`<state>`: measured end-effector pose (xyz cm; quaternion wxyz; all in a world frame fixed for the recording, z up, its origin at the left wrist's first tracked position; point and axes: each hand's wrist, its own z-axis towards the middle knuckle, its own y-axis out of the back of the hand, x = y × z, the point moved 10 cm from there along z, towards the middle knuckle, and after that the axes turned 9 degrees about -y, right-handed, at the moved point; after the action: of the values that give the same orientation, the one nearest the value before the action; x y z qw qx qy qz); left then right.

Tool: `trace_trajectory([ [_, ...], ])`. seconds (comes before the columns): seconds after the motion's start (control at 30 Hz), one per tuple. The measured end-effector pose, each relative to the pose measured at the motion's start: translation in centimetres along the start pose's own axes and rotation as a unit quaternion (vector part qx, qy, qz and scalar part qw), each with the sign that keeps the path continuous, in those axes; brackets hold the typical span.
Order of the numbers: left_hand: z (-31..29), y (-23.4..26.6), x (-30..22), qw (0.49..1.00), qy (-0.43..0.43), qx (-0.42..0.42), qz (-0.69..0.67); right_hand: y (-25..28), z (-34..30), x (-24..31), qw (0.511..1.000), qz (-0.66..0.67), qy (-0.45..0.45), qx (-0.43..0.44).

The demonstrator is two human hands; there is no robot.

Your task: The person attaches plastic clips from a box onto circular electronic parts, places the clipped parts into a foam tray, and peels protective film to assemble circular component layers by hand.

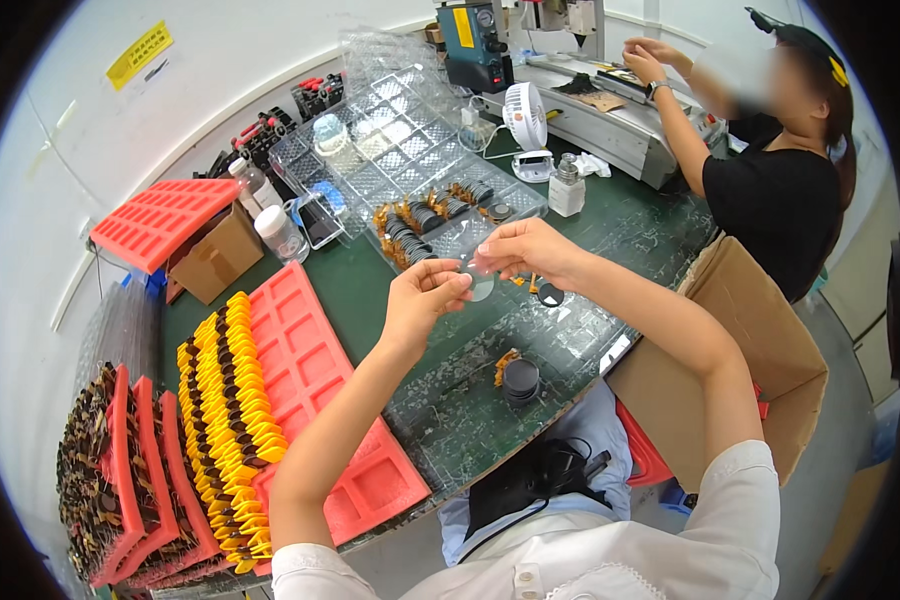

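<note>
Above the green bench, my left hand (425, 298) pinches a thin, clear round film (482, 288) between thumb and fingers. My right hand (530, 248) meets it from the right, fingertips pinched at the upper edge of the same clear piece. Whether there are two layers in it I cannot tell. Beneath my right wrist lies a black round disc (550, 295) with an orange flex tail. Closer to my body sits a short stack of dark discs (520, 378), also with orange tails. Rows of similar discs (406, 238) fill part of a clear compartment tray (385, 130) beyond my hands.
Red moulded trays (295, 330) and rows of yellow-tabbed parts (232, 420) stand left. Bottles (280, 232) and a cardboard box (215, 252) are behind them. A white fan (525, 115) and bottle (567, 190) stand ahead. A co-worker (785, 150) works far right, beyond an open carton (740, 350).
</note>
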<state>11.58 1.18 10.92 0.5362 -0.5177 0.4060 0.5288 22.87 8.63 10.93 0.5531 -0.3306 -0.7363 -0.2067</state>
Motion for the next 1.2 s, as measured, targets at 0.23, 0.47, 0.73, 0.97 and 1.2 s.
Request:
trace_trajectory([
  [0.23,-1.0,1.5,0.1,0.999,0.025,-0.014,0.027,-2.1,-0.6,0.6,0.999,-0.027,0.016,0.027],
  [0.47,-0.5,3.9,0.9,0.999,0.014,-0.039,0.035,-3.2,-0.8,-0.4,0.999,-0.036,0.01,0.036],
  [0.73,1.0,18.2,4.4,0.943,-0.009,-0.149,0.298,-6.4,-8.5,-2.9,0.83,-0.535,0.151,0.04],
  [0.97,-2.3,3.0,-3.7,0.633,-0.334,-0.011,0.698,-7.3,-11.3,-2.0,0.814,-0.533,0.232,-0.005],
  [1.2,-7.7,-8.8,-3.2,0.771,-0.238,0.339,0.484,-7.4,-11.8,-2.8,0.816,-0.536,0.215,-0.008],
])
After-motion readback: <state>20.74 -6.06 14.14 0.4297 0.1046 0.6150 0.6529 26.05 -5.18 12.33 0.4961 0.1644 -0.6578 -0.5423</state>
